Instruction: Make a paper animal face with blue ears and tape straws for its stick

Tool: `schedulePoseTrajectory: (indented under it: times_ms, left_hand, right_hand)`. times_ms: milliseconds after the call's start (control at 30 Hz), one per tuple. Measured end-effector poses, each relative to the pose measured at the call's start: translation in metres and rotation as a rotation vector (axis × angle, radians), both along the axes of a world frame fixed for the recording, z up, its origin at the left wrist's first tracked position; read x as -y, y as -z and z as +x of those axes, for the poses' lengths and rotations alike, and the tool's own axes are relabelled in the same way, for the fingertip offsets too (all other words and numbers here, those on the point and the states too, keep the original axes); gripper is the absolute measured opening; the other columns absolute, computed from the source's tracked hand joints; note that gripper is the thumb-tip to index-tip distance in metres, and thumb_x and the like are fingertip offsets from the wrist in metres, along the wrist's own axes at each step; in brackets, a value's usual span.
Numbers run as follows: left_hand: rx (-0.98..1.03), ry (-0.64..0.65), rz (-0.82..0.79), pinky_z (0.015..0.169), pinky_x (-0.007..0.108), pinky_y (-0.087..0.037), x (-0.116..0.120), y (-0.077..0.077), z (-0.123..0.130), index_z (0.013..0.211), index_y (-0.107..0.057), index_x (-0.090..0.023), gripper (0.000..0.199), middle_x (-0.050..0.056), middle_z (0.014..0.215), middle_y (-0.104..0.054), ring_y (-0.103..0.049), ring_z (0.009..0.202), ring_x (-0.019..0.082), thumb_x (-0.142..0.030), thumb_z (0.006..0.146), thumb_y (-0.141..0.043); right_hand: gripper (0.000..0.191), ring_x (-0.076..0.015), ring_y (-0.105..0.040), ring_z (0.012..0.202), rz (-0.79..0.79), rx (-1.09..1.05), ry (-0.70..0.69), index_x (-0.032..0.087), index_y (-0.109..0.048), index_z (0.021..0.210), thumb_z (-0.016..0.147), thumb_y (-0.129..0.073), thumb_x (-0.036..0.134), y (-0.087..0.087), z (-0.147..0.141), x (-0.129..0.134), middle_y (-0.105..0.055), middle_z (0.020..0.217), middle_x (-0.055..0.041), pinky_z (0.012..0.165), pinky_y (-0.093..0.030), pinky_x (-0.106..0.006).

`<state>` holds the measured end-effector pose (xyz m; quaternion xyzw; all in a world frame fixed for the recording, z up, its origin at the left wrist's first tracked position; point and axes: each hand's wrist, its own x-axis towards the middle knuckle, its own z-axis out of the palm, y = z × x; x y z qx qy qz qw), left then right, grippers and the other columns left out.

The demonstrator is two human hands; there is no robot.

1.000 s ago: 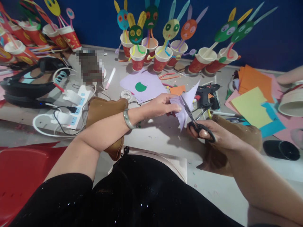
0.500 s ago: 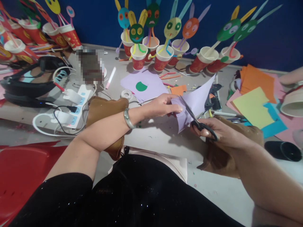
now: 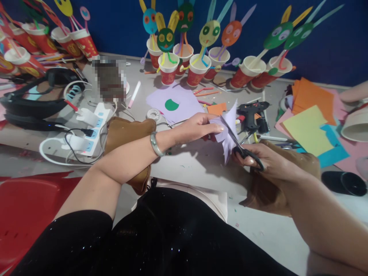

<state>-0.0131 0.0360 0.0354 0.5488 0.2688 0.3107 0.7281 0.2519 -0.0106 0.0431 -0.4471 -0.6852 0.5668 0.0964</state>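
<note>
A piece of light purple paper [image 3: 220, 135] is pinched between the thumb and fingers of my left hand [image 3: 198, 128]. My right hand [image 3: 258, 155] grips black-handled scissors [image 3: 244, 151], whose blades lie across the paper just right of my left fingertips. The paper's right part stands up in a curled strip, and a pointed corner hangs below the blades. Behind my left hand, more purple paper [image 3: 189, 99] lies on the table with a green paper disc [image 3: 171, 104] on it. A black glue gun [image 3: 250, 115] rests beyond the scissors.
Red paper cups [image 3: 168, 73] with paper bunny figures line the blue wall. Left are a power strip [image 3: 97, 130], cables and a black headset [image 3: 31, 103]. Right are coloured paper sheets [image 3: 309, 132], a black cylinder [image 3: 343, 183] and another person's arm [image 3: 355, 92]. A red chair [image 3: 34, 214] stands lower left.
The purple paper's large upper right flap has dropped and turned, so the glue gun behind it shows more. The scissors sit slightly differently along the paper; both hands have barely moved.
</note>
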Motion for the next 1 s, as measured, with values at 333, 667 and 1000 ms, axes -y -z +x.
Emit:
schedulePoseTrajectory:
  times_ms: [333,667,1000]
  left_hand:
    - [-0.036,0.016,0.02,0.062,0.018,-0.044,0.0,-0.003,-0.002,0.069,-0.066,-0.014,0.025,-0.004,0.064,-0.063,-0.052,0.059,0.004,-0.011,0.093,-0.066]
    - [-0.047,0.045,0.094,0.063,0.019,-0.047,-0.001,0.0,-0.005,0.071,-0.072,-0.013,0.024,0.001,0.069,-0.068,-0.056,0.063,0.006,-0.014,0.093,-0.063]
    - [-0.064,0.046,0.108,0.064,0.019,-0.048,-0.001,-0.001,-0.007,0.071,-0.074,-0.015,0.023,0.001,0.069,-0.071,-0.057,0.063,0.007,-0.014,0.092,-0.065]
  right_hand:
    - [0.083,-0.013,-0.037,0.061,-0.056,0.089,-0.063,0.021,-0.052,0.067,0.069,-0.066,0.103,-0.014,-0.004,-0.006,-0.044,0.065,0.0018,0.055,-0.031,-0.029]
    - [0.078,-0.0145,-0.039,0.065,-0.085,0.19,-0.124,0.021,-0.053,0.072,0.073,-0.068,0.098,-0.02,0.002,-0.017,-0.046,0.068,0.0014,0.06,-0.033,-0.031]
    - [0.075,-0.0137,-0.037,0.063,-0.088,0.222,-0.085,0.022,-0.052,0.07,0.074,-0.07,0.094,-0.018,0.003,-0.015,-0.043,0.066,0.0025,0.059,-0.032,-0.031]
